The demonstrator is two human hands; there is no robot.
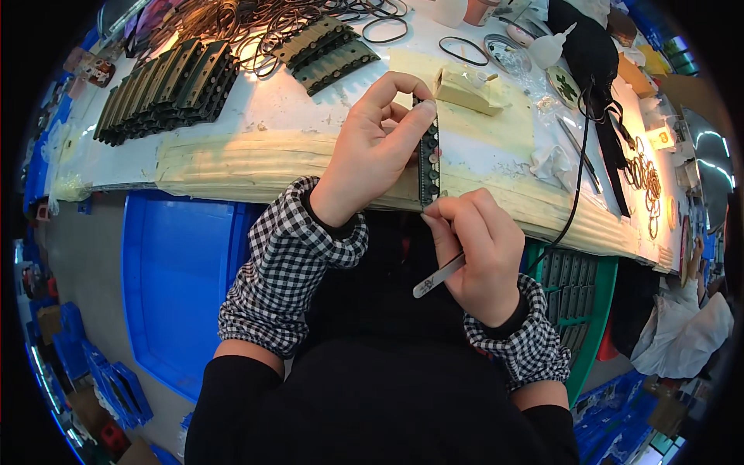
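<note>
Between both hands, over the near table edge, a narrow dark strip (428, 159) with a row of round parts stands lengthwise. My left hand (380, 136) pinches its far end between thumb and fingers. Closed at the strip's near end, my right hand (482, 248) touches it with the fingertips. Metal tweezers (439, 275) lie in the right palm, one end sticking out towards my body. Whether the right fingertips also hold some small piece is too small to tell. Just beyond the strip sits a small beige block-shaped box (469, 89).
Stacked dark strips (167, 93) and further strips (329, 58) lie at the far left, near tangled cords (267, 35). A pen-like tool (580, 153) and a black cable (583, 167) are to the right. Below the table edge stand a blue bin (178, 287) and a green crate (595, 325).
</note>
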